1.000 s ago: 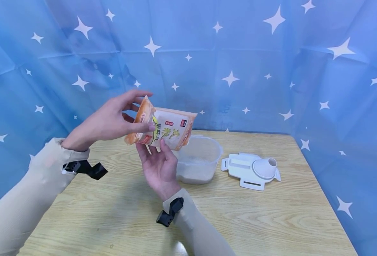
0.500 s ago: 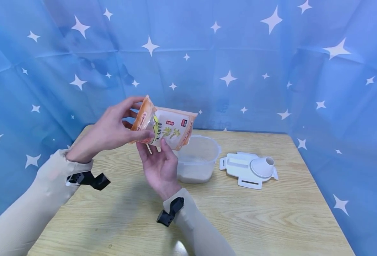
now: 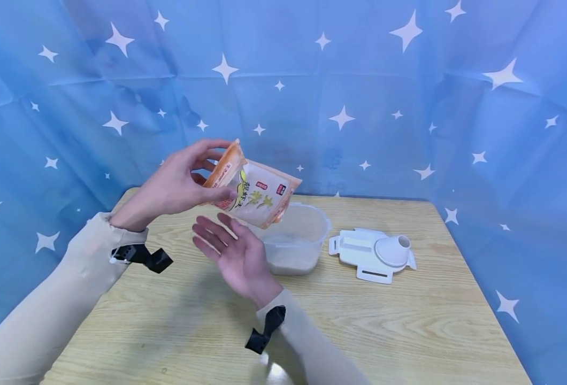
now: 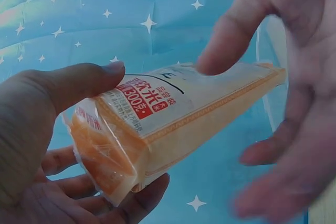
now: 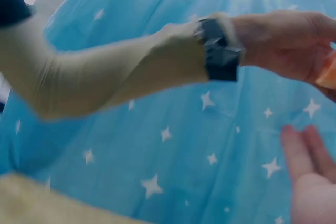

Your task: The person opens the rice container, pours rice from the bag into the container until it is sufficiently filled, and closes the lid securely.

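Observation:
My left hand [image 3: 179, 176] grips one end of an orange and white rice bag [image 3: 266, 195], thumb on the printed face and fingers beneath. The bag is held in the air, tilted so its far end points down to the right over a clear plastic container [image 3: 295, 254] with pale contents at its bottom. Below the bag, my right hand [image 3: 245, 262] is spread with the palm up, apart from it in the head view. In the left wrist view the rice bag [image 4: 199, 114] shows its crinkled orange end, and the right hand [image 4: 304, 93] is blurred beside it.
A white plastic lid [image 3: 360, 248] with a round spout and side clips lies on the wooden table [image 3: 408, 326], right of the container. Behind the table hangs a blue curtain [image 3: 283, 48] with white stars.
The right hand has come off the bag, moving down with its fingers spread. The left hand has shifted slightly right with the bag, which tilts further down at its far end.

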Demonstrator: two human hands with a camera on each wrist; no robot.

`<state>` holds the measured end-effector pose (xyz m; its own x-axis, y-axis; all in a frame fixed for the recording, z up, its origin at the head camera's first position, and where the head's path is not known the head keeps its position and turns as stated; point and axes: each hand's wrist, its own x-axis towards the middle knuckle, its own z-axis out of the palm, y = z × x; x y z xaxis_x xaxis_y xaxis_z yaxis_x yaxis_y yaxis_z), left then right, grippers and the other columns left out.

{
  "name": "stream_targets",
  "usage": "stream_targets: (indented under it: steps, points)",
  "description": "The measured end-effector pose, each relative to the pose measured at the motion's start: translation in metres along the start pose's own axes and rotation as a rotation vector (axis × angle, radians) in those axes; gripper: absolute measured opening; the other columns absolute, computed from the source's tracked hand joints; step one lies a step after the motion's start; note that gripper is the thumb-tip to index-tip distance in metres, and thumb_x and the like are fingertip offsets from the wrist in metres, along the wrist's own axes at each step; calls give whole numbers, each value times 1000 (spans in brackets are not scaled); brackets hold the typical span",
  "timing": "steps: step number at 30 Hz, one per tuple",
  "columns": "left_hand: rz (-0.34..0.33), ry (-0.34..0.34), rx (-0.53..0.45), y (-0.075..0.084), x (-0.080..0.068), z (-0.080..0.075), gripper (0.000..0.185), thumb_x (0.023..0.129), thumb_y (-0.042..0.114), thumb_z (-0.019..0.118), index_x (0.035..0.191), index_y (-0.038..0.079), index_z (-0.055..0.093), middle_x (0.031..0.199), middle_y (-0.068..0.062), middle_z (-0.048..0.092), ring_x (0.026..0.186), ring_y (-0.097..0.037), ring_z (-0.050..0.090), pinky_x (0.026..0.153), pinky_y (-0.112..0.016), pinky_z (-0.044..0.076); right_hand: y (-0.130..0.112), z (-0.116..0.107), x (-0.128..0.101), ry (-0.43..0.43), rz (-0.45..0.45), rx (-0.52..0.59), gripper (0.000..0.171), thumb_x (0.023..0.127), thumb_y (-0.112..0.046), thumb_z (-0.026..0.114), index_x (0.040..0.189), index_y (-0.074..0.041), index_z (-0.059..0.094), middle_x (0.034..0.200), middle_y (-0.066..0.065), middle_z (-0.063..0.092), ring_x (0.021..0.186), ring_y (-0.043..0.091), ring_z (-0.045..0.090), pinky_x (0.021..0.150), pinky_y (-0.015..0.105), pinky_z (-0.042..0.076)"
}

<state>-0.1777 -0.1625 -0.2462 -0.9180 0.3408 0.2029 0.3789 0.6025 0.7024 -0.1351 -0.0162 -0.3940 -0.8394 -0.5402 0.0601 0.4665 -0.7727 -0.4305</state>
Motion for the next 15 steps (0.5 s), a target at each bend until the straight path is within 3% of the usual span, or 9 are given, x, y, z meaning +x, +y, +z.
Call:
stream_targets:
  steps: [4,8,11,15]
  points:
    - [14,-20,-14,0,4,1,76,81,28,89,146,34,49,131,1,66,108,-16,69,82,-37,60,-10,-6,-13,-58,66,-245,32,106,-30,49,134,-15,50,142,16,60,132,26,60,120,47,43]
    - [35,-36,-21,-2,7,1,74,81,25,89,144,31,51,132,1,66,107,-16,69,81,-38,60,-22,-10,-27,-151,62,-494,40,105,-26,49,140,-8,44,149,32,49,134,32,58,116,51,46]
    - [41,-47,-14,-3,8,2,72,81,25,89,144,31,52,133,1,65,106,-17,69,81,-39,61,-31,-12,-36,-243,16,-644,45,105,-22,51,144,-1,43,149,39,43,137,44,52,114,58,46]
    - [29,-54,11,-3,11,4,73,81,27,89,144,35,53,135,3,63,109,-18,67,80,-39,62,-45,-9,-45,-352,-108,-809,47,104,-10,54,144,10,41,143,43,46,133,53,50,108,57,52]
